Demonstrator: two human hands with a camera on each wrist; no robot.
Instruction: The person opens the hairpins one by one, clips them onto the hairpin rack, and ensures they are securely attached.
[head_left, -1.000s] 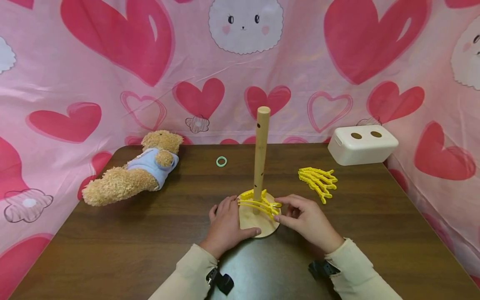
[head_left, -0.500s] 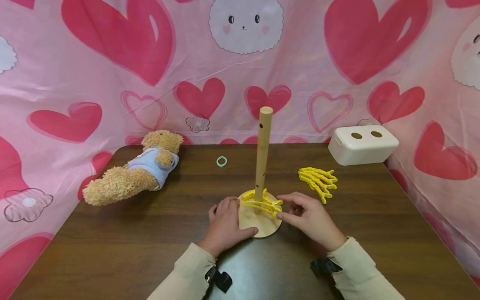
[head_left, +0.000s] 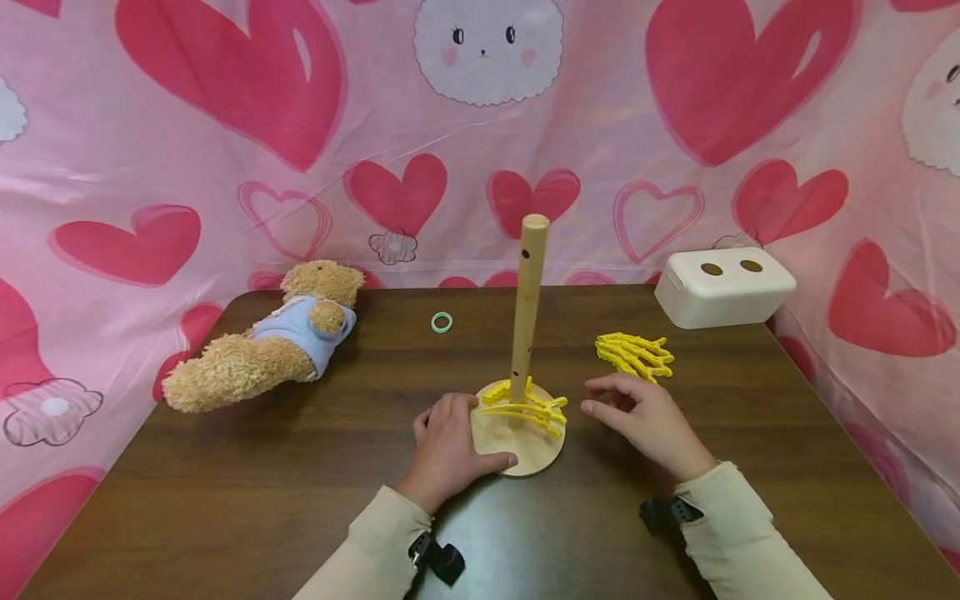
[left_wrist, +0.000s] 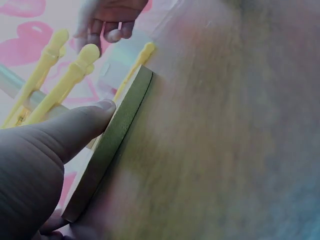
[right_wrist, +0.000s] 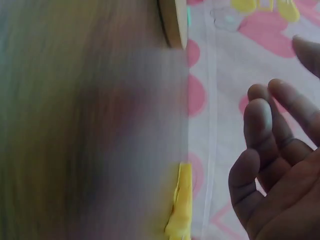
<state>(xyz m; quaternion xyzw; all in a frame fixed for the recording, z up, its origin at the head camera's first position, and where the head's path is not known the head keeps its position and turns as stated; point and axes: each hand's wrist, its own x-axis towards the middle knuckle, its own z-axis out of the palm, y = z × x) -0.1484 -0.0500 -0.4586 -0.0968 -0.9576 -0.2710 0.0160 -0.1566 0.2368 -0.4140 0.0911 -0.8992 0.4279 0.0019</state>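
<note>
A wooden stand (head_left: 527,317), with an upright pole on a round base, stands in the middle of the table. My left hand (head_left: 450,454) holds the base at its left side, thumb on its near edge. Yellow plastic pieces with knobbed, bone-like ends (head_left: 536,412) lie on the base around the foot of the pole. My right hand (head_left: 651,419) hovers right of the base, fingers loosely bent and holding nothing; in the right wrist view its fingers (right_wrist: 258,120) are apart from everything. Behind it lies another bunch of yellow knobbed pieces (head_left: 636,355), partly hidden by the hand.
A teddy bear (head_left: 300,333) in a light blue shirt lies at the left of the table (head_left: 225,500). Near the back is a small green ring (head_left: 442,322). A white box (head_left: 723,292) with two round holes stands at the back right, before a pink heart-patterned cloth (head_left: 585,92).
My right hand has let go of the yellow pieces on the base and moved right, away from them. My left hand has stayed on the base, and the pole leans slightly more right.
</note>
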